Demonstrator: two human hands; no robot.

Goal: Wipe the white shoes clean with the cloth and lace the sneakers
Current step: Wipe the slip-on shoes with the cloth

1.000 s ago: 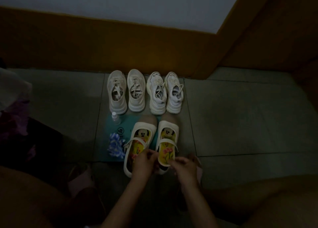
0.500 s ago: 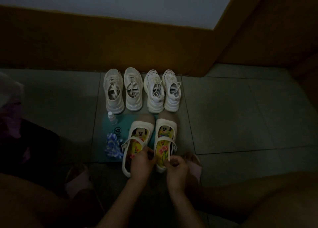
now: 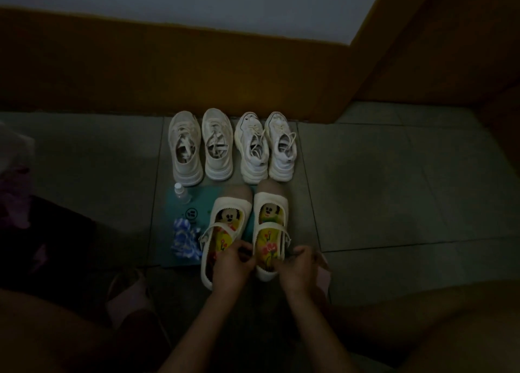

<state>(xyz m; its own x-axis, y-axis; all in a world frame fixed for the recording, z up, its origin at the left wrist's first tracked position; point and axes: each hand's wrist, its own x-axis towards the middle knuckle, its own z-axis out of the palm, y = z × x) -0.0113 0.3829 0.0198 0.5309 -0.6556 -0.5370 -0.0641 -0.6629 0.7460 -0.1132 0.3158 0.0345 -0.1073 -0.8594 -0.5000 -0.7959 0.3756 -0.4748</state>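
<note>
Floor (image 3: 394, 190): grey tiles in dim light.
Wall (image 3: 168, 63): brown skirting under a pale upper part, turning a corner at right.
Mat (image 3: 202, 201): teal, flat on the tiles, with a round dark logo on it.
Sneakers (image 3: 187, 147): four pale ones in a row by the skirting, toes to the wall. The laces are loose, and some lie inside the openings.
Strap shoes: two white ones just nearer than the sneakers, the left strap shoe (image 3: 222, 232) beside the right strap shoe (image 3: 271, 212). Their fronts are on the mat, a strap crosses each, and the cartoon insoles show.
Left hand (image 3: 232, 268): over the heel of the left strap shoe, fingers curled, fingertips at the gap between the two shoes. It is too dim to tell what it grips.
Right hand (image 3: 298, 268): at the heel of the right strap shoe, thumb inside the rim, fingers curled round the outer side, gripping it.
Cloth (image 3: 184, 239): blue and white, bunched on the mat just left of the left strap shoe, apart from both hands.
Bottle (image 3: 181, 194): small and clear with a white cap, upright on the mat between cloth and leftmost sneaker.
</note>
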